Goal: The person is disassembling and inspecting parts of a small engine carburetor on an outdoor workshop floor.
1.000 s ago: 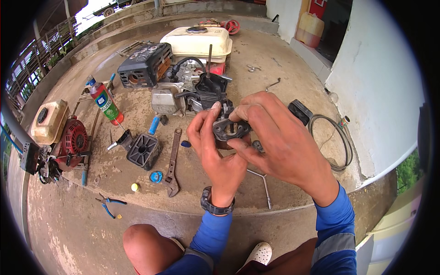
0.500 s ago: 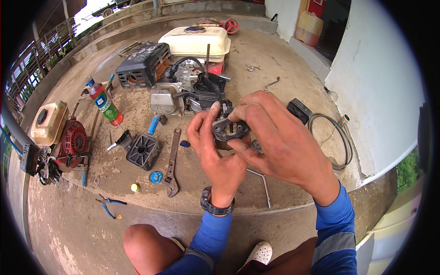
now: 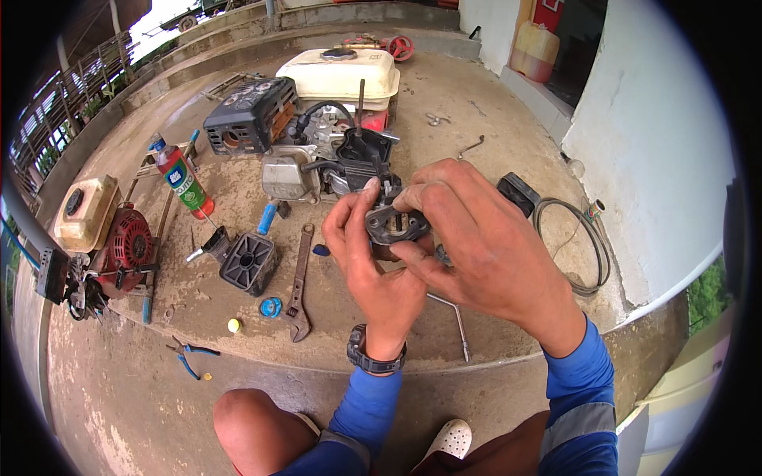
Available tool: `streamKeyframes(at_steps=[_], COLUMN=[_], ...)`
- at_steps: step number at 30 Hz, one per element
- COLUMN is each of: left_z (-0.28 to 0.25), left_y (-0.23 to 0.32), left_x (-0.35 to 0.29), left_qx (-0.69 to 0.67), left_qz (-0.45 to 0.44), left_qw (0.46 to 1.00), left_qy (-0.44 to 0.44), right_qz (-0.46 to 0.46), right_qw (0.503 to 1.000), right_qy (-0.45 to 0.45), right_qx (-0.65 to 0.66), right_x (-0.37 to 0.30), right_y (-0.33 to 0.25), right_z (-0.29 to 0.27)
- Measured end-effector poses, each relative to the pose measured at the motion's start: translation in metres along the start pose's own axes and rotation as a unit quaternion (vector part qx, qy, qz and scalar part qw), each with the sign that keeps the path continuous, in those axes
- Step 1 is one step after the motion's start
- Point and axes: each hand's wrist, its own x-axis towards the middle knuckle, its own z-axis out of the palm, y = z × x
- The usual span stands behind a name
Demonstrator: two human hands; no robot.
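Between my hands, in front of the engine [image 3: 321, 131], is a small dark carburetor [image 3: 381, 231], its oval flange with a round bore turned up toward me. My left hand [image 3: 379, 287], with a black watch at the wrist, grips it from the left and below. Thumb and fingers of my right hand [image 3: 496, 250] are closed on its right side and top edge, hiding part of it. Just beyond my fingertips stands the black air cleaner base [image 3: 361, 148] with an upright stud.
Left of my hands lie an adjustable wrench [image 3: 299, 285], a black filter housing [image 3: 248, 264], a blue cap [image 3: 271, 307] and pliers [image 3: 188, 355]. A bottle of red liquid [image 3: 182, 176] leans nearby. On the right are a T-handle wrench [image 3: 463, 329], a coiled hose [image 3: 605, 254] and a white wall [image 3: 643, 159].
The carburetor has shifted very slightly to the left in my hands, and the right fingers with it. Both hands keep their grip.
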Motion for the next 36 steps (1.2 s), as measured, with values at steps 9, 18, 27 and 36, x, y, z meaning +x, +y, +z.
streamKeyframes(at_steps=[9, 18, 27, 36], left_z=[0.001, 0.0006, 0.003, 0.0016], left_y=[-0.0019, 0.0002, 0.0005, -0.0025], left_x=[-0.0002, -0.0006, 0.0, -0.0003], left_qx=[-0.008, 0.003, -0.017, 0.003], left_qz=[0.005, 0.001, -0.009, -0.001], left_qw=[1.0, 1.0, 1.0, 1.0], left_qy=[0.0, -0.013, 0.004, -0.005], right_qz=[0.008, 0.016, 0.009, -0.025], right_qw=[1.0, 1.0, 1.0, 0.999], right_qy=[0.003, 0.0, 0.001, 0.011], right_qx=[0.009, 0.022, 0.015, -0.028], right_x=[-0.0005, -0.0023, -0.0024, 0.0001], right_y=[-0.0001, 0.0014, 0.0029, 0.0031], right_z=[0.0021, 0.0032, 0.0028, 0.0009])
